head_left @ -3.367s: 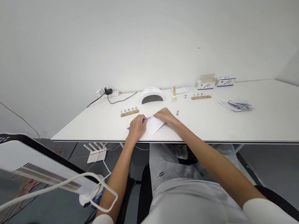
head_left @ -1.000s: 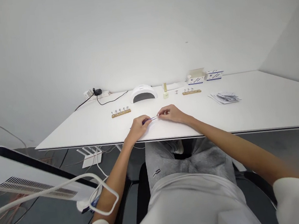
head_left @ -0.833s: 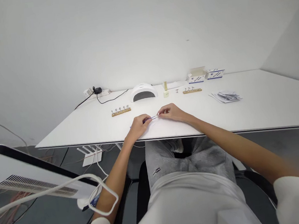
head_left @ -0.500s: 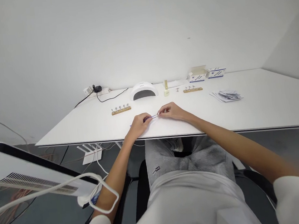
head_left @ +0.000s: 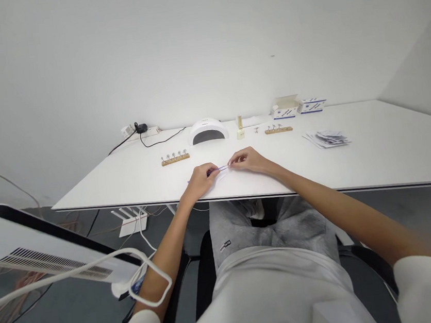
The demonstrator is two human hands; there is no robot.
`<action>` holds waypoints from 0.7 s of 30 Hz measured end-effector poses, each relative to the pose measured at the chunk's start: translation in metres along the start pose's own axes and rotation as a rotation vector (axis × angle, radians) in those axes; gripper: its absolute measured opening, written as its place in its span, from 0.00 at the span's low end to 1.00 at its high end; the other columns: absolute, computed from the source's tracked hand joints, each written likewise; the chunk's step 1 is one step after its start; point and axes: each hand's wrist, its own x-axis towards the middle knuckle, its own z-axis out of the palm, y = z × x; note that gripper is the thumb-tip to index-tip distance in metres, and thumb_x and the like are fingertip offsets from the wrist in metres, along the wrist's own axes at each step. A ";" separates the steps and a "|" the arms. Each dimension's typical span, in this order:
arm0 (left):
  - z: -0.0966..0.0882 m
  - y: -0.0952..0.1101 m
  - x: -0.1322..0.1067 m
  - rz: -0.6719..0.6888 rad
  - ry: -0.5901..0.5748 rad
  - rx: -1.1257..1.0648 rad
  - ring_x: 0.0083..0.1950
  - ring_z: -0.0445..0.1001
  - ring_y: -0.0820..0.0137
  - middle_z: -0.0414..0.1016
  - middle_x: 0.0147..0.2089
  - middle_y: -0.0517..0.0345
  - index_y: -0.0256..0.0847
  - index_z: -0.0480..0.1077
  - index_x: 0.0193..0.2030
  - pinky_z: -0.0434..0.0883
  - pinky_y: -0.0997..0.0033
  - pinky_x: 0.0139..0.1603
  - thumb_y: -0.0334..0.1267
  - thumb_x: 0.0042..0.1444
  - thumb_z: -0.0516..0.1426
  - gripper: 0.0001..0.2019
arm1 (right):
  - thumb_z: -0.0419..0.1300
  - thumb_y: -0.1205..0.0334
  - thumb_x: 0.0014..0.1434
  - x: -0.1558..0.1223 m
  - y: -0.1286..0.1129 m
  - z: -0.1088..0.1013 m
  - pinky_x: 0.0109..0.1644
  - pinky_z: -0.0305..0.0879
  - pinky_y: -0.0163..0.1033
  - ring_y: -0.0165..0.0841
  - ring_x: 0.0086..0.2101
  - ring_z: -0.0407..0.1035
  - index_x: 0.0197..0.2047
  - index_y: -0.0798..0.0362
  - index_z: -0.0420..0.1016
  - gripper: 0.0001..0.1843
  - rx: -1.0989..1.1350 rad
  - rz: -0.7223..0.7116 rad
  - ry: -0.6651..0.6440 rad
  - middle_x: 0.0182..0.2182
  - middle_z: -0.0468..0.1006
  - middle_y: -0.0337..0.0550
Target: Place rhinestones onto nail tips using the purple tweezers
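Near the desk's front edge, my left hand (head_left: pixel 201 180) is closed in a pinch on a slim blue-edged item (head_left: pixel 223 168), too small to name exactly. Its far end reaches the fingertips of my right hand (head_left: pixel 247 160), which is also pinched closed; what sits between those fingers is too tiny to make out. Under the left hand lies something flat and white with a bit of blue, mostly covered. Beyond the hands are a white arched nail lamp (head_left: pixel 208 131), a wooden strip with several metal stands (head_left: pixel 175 159) and a nail polish bottle (head_left: pixel 240 130).
To the right lie a second wooden strip with stands (head_left: pixel 278 130) and a pile of small packets (head_left: pixel 328 138). Two white-and-blue boxes stand by the wall, one an open box (head_left: pixel 284 108). A black plug adapter (head_left: pixel 141 128) trails a cable. A white cable (head_left: pixel 145 263) loops over my left forearm.
Both hands stay almost in place, still pinched. The right fingertips have shifted very slightly to the right, along with a small drift of the whole view.
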 end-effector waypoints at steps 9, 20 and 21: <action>0.001 0.002 0.000 0.000 0.023 0.007 0.33 0.73 0.69 0.78 0.31 0.57 0.39 0.76 0.34 0.70 0.69 0.38 0.40 0.55 0.56 0.08 | 0.64 0.61 0.47 -0.002 -0.003 0.001 0.31 0.60 0.35 0.29 0.26 0.65 0.28 0.54 0.82 0.06 -0.026 -0.032 0.073 0.27 0.80 0.42; 0.001 0.002 0.000 -0.003 0.049 0.010 0.33 0.72 0.69 0.77 0.31 0.57 0.39 0.76 0.33 0.70 0.69 0.37 0.39 0.54 0.57 0.08 | 0.65 0.59 0.46 -0.002 -0.006 -0.001 0.30 0.60 0.35 0.29 0.26 0.67 0.29 0.54 0.82 0.08 -0.001 0.023 0.048 0.26 0.80 0.43; 0.001 0.002 0.000 -0.005 0.049 0.018 0.33 0.73 0.69 0.78 0.31 0.57 0.39 0.76 0.33 0.70 0.69 0.38 0.39 0.54 0.57 0.08 | 0.65 0.59 0.46 -0.002 -0.006 -0.001 0.30 0.60 0.35 0.29 0.26 0.67 0.29 0.55 0.82 0.08 0.005 0.024 0.047 0.25 0.80 0.43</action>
